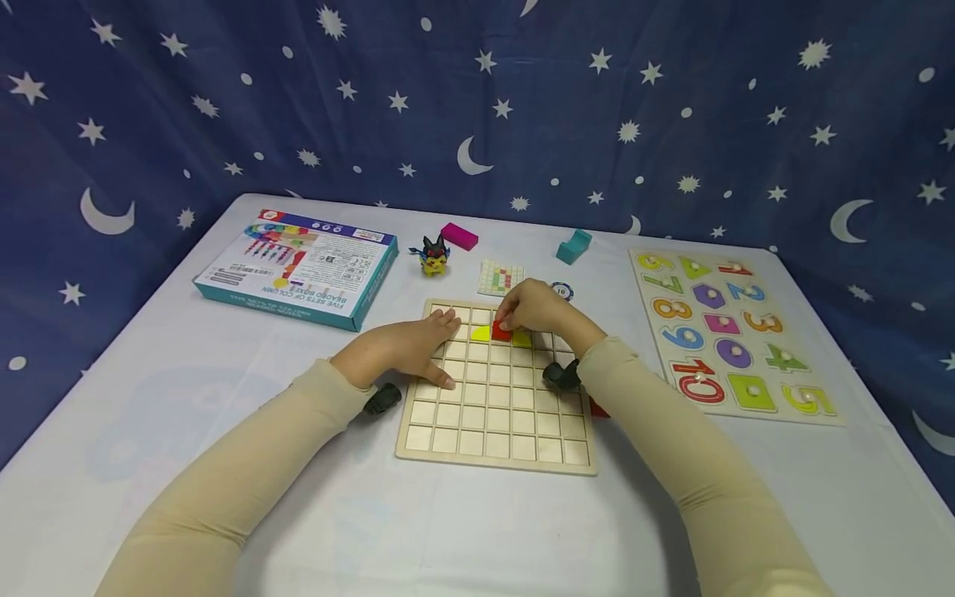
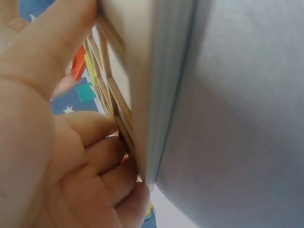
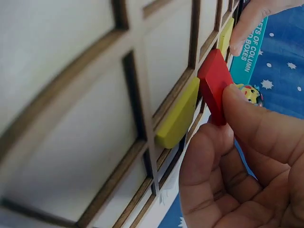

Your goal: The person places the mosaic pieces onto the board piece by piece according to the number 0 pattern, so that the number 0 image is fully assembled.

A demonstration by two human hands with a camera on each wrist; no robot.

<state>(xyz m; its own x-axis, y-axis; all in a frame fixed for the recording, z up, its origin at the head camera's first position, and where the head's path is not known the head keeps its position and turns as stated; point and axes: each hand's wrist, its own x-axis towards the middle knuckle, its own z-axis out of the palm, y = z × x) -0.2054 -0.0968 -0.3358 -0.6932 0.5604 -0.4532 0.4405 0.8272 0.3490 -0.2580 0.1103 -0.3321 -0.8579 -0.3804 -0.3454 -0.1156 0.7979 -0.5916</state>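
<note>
Presently: wooden grid board (image 1: pixel 498 398) lies flat at table centre, a lattice of square cells. Right hand (image 1: pixel 539 308) sits over the board's far edge at about 12 o'clock, fingers and thumb curled and pinching a red block (image 1: pixel 501 331). Right wrist view confirms it: thumb pad pressed on the red block (image 3: pixel 216 85), block standing on edge over the lattice, not seated in a cell. Two yellow pieces flank it on the same row: yellow piece at 9 o'clock of the red one (image 1: pixel 481 333), a second yellow piece at 3 o'clock (image 1: pixel 522 338). Wrist view shows the nearer yellow piece (image 3: pixel 178 116) lying in its cell, just beside the red block.

Left hand (image 1: pixel 409 347) rests on the board's left portion, roughly 10 o'clock of board centre, fingers fairly straight and spread, palm down, holding nothing. Left wrist view: fingers (image 2: pixel 90 128) laid against the board's frame.

Hands are apart, red block between them.

Surroundings: boxed bead set (image 1: pixel 298 267) at 10 o'clock of the board; small figurine (image 1: pixel 435 254) and pink block (image 1: pixel 458 235) at 12 o'clock; teal block (image 1: pixel 574 245) at 1 o'clock; pattern card (image 1: pixel 500 278) just beyond the board; number puzzle board (image 1: pixel 731 332) at 3 o'clock. White table (image 1: pixel 224 464), starry blue cloth (image 1: pixel 477 99) behind.
</note>
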